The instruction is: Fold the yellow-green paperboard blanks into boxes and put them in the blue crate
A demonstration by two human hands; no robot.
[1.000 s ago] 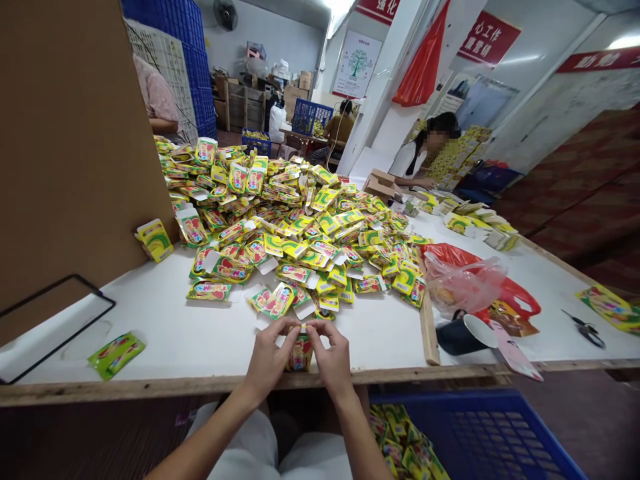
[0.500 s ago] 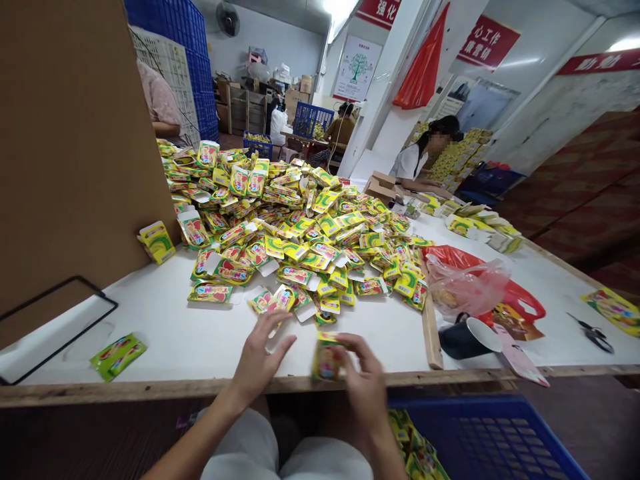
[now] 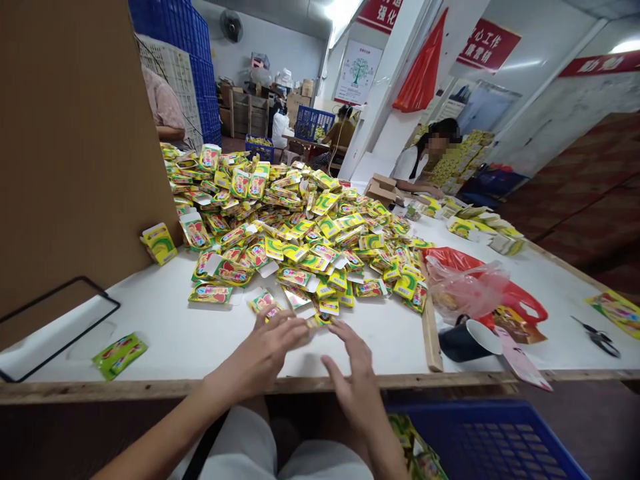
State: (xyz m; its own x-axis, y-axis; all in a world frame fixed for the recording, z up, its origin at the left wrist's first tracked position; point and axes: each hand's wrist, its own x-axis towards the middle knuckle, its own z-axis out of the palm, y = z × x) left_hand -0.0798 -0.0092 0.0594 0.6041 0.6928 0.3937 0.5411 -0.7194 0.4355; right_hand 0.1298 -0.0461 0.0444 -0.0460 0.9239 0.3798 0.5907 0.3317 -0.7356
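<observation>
A big heap of flat yellow-green printed cartons (image 3: 300, 220) covers the white table (image 3: 165, 333). My left hand (image 3: 273, 340) reaches over the table's near edge to the heap's front, and its fingertips touch a flat carton (image 3: 313, 321) lying there. My right hand (image 3: 353, 367) hovers just right of it, fingers spread, with nothing in it. A blue plastic crate (image 3: 480, 440) below the table at the right holds several folded cartons (image 3: 415, 453).
A brown cardboard sheet (image 3: 70, 147) stands at the left, with a black wire frame (image 3: 55, 327) and a lone green packet (image 3: 119, 355) by it. A red plastic bag (image 3: 470, 287), a dark cup (image 3: 463, 340), a wooden strip (image 3: 430, 330) and scissors (image 3: 597, 337) lie right. Other people work behind.
The folded carton that my right hand carried to the right is out of my hands. My left hand has moved forward to the heap and my right hand has opened.
</observation>
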